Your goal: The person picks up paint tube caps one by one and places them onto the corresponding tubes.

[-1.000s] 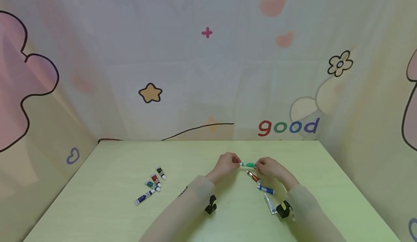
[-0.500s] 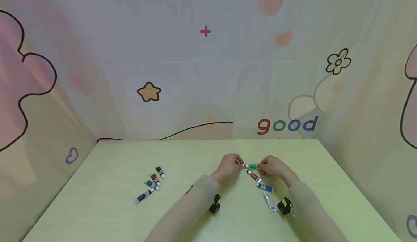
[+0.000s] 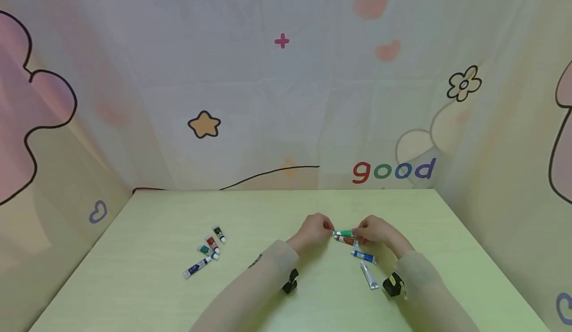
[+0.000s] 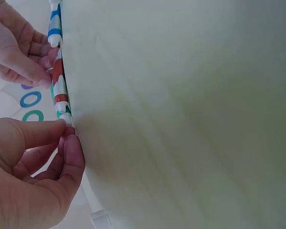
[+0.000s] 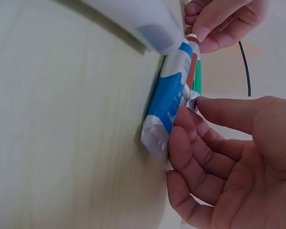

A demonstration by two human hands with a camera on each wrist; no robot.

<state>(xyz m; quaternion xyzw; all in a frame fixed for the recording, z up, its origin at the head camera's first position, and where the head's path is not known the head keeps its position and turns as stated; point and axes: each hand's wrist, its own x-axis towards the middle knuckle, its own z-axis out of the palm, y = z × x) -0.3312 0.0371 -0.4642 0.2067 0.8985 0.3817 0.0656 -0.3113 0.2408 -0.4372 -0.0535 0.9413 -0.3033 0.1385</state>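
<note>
A green paint tube (image 3: 343, 233) is stretched between both hands, lying just behind a red-brown paint tube (image 3: 346, 241). My left hand (image 3: 314, 231) pinches its white cap end between thumb and fingertips, as the left wrist view shows. At the other end, my right hand (image 3: 377, 230) grips the silver crimped tail (image 5: 191, 101) with thumb and forefinger; the remaining fingers curl near the table. Closer to me come a blue paint tube (image 3: 364, 256) and a silver-white paint tube (image 3: 369, 275). In the left wrist view the red-brown tube hides most of the green one.
Over on the left of the pale table (image 3: 268, 302) lies a second group: a black tube (image 3: 219, 234), a red tube (image 3: 212, 244), a teal tube (image 3: 208, 252) and a dark blue tube (image 3: 196, 268). A printed curtain (image 3: 250, 74) closes off the back edge.
Both hands have brought the green tube nearer to me, down beside the red-brown one. The red-brown tube now lies at a flatter angle. The other tubes stay where they were.
</note>
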